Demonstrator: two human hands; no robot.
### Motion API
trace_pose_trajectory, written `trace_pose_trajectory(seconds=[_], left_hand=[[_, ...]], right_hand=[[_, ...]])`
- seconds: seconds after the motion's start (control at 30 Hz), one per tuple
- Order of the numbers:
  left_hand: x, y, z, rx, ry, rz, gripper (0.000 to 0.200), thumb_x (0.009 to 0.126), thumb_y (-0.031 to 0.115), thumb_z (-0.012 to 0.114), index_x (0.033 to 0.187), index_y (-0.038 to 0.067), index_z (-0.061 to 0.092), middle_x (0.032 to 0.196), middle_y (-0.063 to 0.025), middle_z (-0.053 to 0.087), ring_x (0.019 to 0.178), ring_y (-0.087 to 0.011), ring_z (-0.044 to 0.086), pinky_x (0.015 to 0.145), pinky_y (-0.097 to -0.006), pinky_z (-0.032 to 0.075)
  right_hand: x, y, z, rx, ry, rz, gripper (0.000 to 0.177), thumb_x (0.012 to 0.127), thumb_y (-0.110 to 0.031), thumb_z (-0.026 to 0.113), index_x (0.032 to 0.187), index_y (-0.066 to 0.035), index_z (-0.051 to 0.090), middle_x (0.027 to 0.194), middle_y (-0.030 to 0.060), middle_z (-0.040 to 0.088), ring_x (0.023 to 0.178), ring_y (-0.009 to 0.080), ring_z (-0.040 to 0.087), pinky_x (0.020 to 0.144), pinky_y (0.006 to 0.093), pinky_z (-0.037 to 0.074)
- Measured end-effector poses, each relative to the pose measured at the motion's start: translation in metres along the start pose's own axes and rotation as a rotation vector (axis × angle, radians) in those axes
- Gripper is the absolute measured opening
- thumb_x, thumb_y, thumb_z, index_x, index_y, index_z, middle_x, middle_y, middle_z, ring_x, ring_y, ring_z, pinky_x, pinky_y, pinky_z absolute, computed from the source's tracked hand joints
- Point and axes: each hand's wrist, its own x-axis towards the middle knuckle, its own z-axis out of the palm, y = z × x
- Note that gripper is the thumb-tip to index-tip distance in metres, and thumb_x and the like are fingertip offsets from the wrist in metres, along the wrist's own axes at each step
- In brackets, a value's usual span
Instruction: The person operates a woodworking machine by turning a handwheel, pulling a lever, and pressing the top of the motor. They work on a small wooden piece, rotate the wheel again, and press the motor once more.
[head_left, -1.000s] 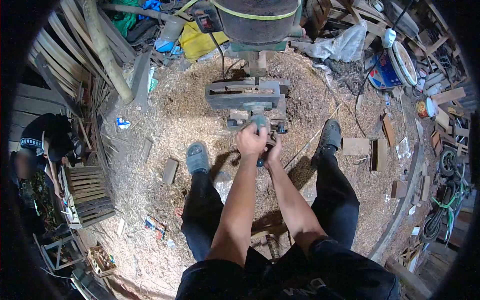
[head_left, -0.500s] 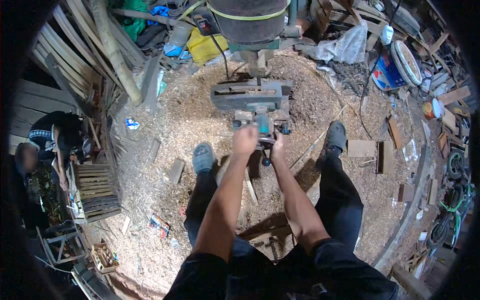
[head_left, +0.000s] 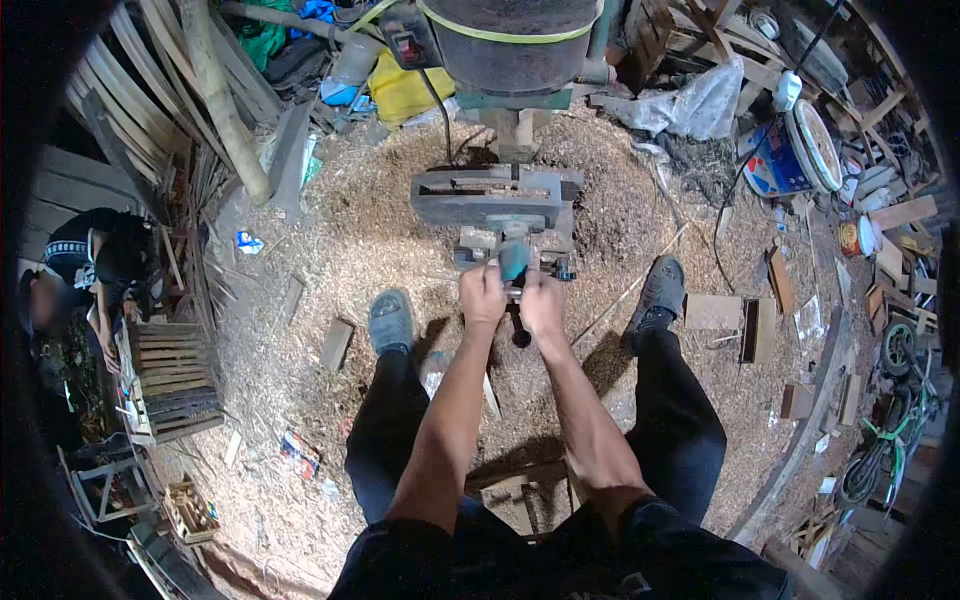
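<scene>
My left hand (head_left: 482, 293) and my right hand (head_left: 542, 303) are closed side by side on the rim of a small handwheel (head_left: 514, 292), mostly hidden by my fingers. A dark ball knob (head_left: 521, 338) sticks out below it, toward me. Just beyond my hands is a rounded green part (head_left: 514, 260) of the machine. Behind that stands a grey metal vise (head_left: 485, 208) with a long slot. Above it rises the dark machine column (head_left: 505, 50), ringed by a yellow-green band.
Wood shavings (head_left: 330, 260) cover the floor around my sandalled feet. Wood offcuts (head_left: 713, 312) lie to the right, near a blue and white bucket (head_left: 790, 155). At left, a person (head_left: 85, 245) bends beside a slatted wooden crate (head_left: 175, 375). A power cable (head_left: 727, 235) trails at right.
Both hands have shifted on the handwheel; the right one now sits nearer the left. The ball knob appears slightly lower. The view has also shifted a little.
</scene>
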Motion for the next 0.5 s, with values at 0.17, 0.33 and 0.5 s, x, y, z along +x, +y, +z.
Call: trace_pose_trajectory(seconds=[0.17, 0.33, 0.5], left_hand=[[-0.002, 0.001, 0.001, 0.092, 0.06, 0.12, 0.042, 0.092, 0.026, 0.048, 0.062, -0.004, 0.053, 0.055, -0.0207, 0.051, 0.05, -0.033, 0.053, 0.054, -0.0439, 0.041], [-0.004, 0.011, 0.001, 0.293, 0.028, 0.174, 0.04, 0.091, 0.03, 0.049, 0.071, -0.002, 0.06, 0.068, -0.0248, 0.058, 0.064, -0.041, 0.061, 0.062, -0.049, 0.047], [-0.001, 0.047, 0.009, 0.647, -0.173, 0.451, 0.035, 0.086, 0.032, 0.056, 0.072, 0.002, 0.066, 0.082, -0.0205, 0.067, 0.078, -0.0397, 0.066, 0.071, -0.0491, 0.053]], right_hand=[[-0.011, -0.009, 0.0, 0.259, 0.124, 0.099, 0.053, 0.1, -0.039, 0.04, 0.08, 0.004, 0.062, 0.077, 0.0214, 0.065, 0.075, 0.0366, 0.062, 0.07, 0.0441, 0.046], [-0.003, 0.016, 0.015, 1.029, 0.068, 0.372, 0.038, 0.1, -0.042, 0.043, 0.089, -0.009, 0.059, 0.081, 0.0018, 0.056, 0.076, 0.0148, 0.054, 0.071, 0.0331, 0.045], [-0.005, 0.029, 0.032, 1.415, 0.1, 0.5, 0.041, 0.098, -0.044, 0.042, 0.102, -0.008, 0.06, 0.096, 0.0069, 0.064, 0.084, 0.0204, 0.061, 0.078, 0.0373, 0.05]])
